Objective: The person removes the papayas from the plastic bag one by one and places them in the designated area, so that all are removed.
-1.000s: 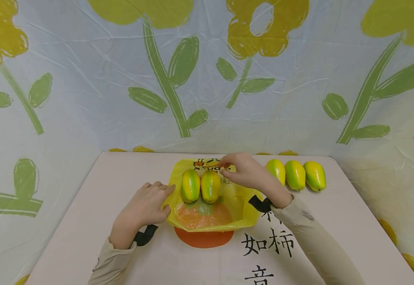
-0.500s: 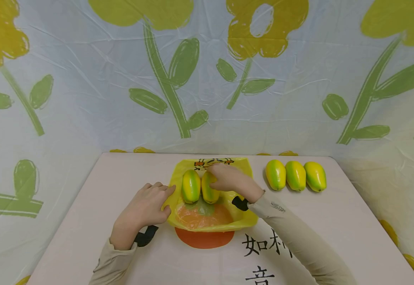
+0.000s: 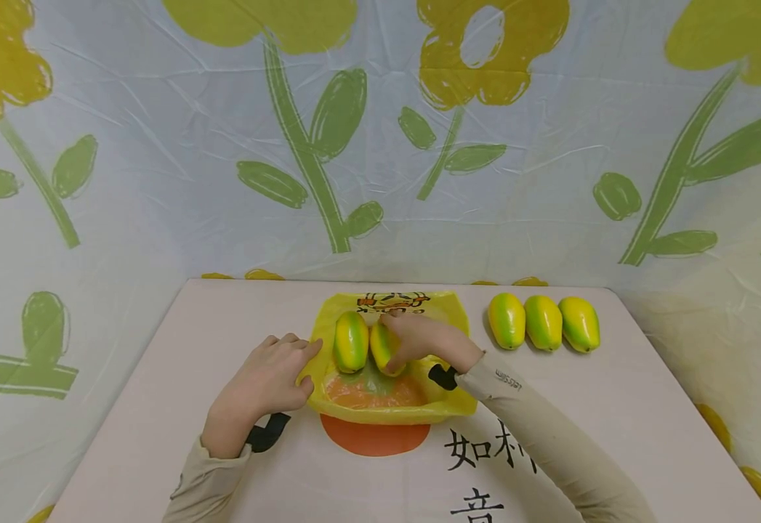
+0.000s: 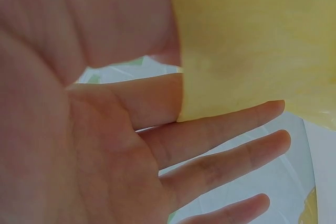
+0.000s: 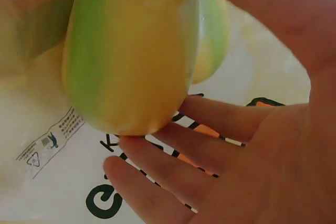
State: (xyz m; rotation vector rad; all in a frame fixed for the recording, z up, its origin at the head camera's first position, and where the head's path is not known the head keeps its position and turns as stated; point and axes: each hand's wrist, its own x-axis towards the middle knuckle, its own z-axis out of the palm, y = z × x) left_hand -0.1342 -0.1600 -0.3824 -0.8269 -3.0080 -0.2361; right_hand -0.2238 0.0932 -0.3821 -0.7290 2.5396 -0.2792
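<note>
Two yellow-green papayas lie side by side on a yellow plastic bag [image 3: 442, 399]: the left papaya [image 3: 351, 343] is in full view, the right papaya [image 3: 382, 349] partly hidden. My right hand [image 3: 422, 338] spans the right papaya, thumb at its near end and fingers at its far end. In the right wrist view, my fingertips touch the end of this papaya [image 5: 131, 56], and part of the other shows behind. My left hand [image 3: 275, 374] touches the bag's left edge, thumb and index finger spread. Bag film [image 4: 252, 40] hides those two fingertips in the left wrist view; the other fingers are straight.
Three more papayas [image 3: 543, 322] stand in a row at the table's back right. The table cover [image 3: 177, 363] bears an orange shape and black characters. Behind it hangs a flower-patterned cloth [image 3: 380, 240].
My right hand has moved left from the bag's right part onto the right papaya, and its thumb has come down toward the near end. My left hand has stayed at the bag's edge.
</note>
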